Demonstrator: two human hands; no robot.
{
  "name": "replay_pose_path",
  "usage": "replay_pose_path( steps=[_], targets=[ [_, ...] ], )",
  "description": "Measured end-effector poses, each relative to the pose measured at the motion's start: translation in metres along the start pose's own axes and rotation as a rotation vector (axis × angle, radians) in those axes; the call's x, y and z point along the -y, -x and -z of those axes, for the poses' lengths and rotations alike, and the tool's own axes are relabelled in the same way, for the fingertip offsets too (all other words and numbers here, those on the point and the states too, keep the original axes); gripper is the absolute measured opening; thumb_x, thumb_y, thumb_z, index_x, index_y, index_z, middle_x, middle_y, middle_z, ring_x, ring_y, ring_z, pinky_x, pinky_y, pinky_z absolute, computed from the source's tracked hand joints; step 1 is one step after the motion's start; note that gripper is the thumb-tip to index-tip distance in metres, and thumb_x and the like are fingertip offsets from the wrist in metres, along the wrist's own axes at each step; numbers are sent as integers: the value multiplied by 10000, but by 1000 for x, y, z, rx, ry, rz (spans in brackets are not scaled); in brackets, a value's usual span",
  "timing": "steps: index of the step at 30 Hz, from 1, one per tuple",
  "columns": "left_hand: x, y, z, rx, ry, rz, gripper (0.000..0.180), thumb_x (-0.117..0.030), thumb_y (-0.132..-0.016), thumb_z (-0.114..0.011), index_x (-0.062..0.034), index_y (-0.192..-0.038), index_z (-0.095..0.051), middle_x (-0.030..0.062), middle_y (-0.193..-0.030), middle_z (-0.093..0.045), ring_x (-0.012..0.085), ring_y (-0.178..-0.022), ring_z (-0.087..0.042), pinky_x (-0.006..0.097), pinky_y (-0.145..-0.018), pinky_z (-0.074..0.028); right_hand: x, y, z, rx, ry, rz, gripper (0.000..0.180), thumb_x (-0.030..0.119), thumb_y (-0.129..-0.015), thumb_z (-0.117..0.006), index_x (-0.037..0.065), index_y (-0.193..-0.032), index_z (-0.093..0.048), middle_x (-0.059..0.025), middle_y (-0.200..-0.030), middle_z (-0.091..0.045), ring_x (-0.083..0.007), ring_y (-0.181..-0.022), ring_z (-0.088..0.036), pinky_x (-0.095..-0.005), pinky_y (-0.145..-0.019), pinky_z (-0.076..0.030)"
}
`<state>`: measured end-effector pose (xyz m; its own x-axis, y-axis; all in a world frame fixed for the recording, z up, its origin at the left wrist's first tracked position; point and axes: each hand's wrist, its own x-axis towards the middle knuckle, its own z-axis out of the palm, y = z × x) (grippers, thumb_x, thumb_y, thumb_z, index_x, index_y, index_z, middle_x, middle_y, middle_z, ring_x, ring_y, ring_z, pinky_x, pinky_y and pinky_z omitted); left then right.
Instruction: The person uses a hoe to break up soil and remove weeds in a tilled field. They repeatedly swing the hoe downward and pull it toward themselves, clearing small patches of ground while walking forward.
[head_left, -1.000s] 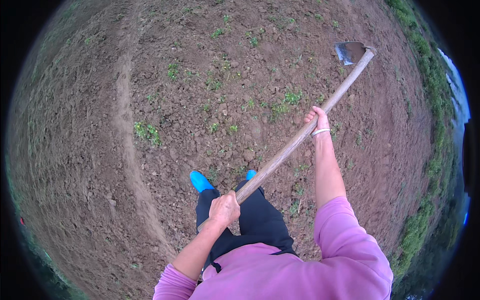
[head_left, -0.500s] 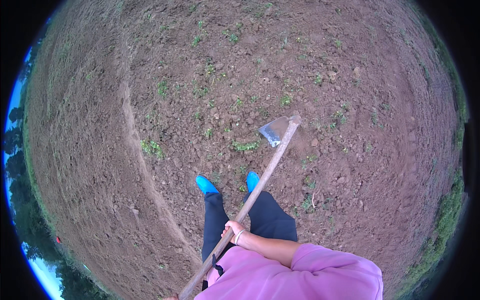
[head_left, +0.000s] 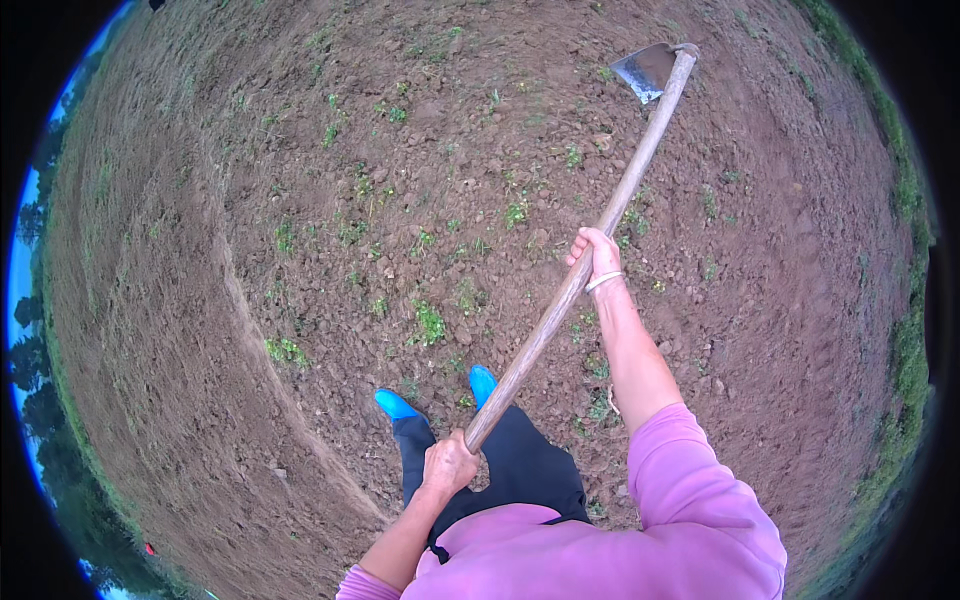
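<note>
Head view: a hoe slants across the field, its blade at 1 o'clock, its wooden handle running down toward 6 o'clock. The person's right hand is at 2 o'clock, arm extended forward, fingers wrapped around mid-handle; bracelet at the wrist. Left hand, near 6 o'clock, clasps the lower handle before dark trousers. Blade contact with soil: cannot tell.
</note>
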<state>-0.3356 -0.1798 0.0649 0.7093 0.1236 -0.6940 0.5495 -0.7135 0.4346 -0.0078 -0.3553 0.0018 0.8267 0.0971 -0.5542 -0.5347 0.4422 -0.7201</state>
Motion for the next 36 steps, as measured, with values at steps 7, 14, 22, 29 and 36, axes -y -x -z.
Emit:
replay_pose_path(
  steps=[7,14,22,29,36],
  targets=[
    [38,85,-25,109,-48,242,247,-186,-643,-522,14,-789,-521,231,-699,-573,368,-696,-568,418,-677,-447,-91,41,8,-401,294,-347,100,45,-672,-485,36,-577,-457,-55,-474,-434,-166,-368,-443,-319,-340,-412],
    [117,172,-51,129,-267,309,243,-253,-632,-521,-27,-720,-525,190,-655,-581,329,-640,-584,404,-639,-456,-159,136,33,-370,106,-577,129,83,-678,-513,61,-573,-442,-55,-498,-435,-188,-408,-457,-349,-394,-416],
    [38,51,-23,-9,-243,30,155,-177,-668,-492,-37,-734,-497,179,-620,-573,321,-613,-577,417,-611,-445,-3,80,45,-355,39,-165,133,62,-674,-486,42,-557,-426,-60,-470,-420,-181,-384,-454,-333,-362,-426],
    [-66,-10,-18,-62,-137,-241,113,-121,-691,-461,-18,-718,-501,191,-609,-565,331,-609,-579,410,-609,-463,89,-18,123,-450,116,-12,148,65,-687,-475,95,-563,-399,-23,-487,-394,-148,-405,-404,-305,-390,-393],
    [105,179,9,418,-342,229,301,-336,-668,-507,-72,-812,-528,172,-675,-584,315,-694,-586,407,-630,-451,-134,190,70,-634,-47,-704,132,78,-711,-477,46,-590,-434,-60,-487,-401,-188,-386,-433,-359,-364,-409]
  ],
)
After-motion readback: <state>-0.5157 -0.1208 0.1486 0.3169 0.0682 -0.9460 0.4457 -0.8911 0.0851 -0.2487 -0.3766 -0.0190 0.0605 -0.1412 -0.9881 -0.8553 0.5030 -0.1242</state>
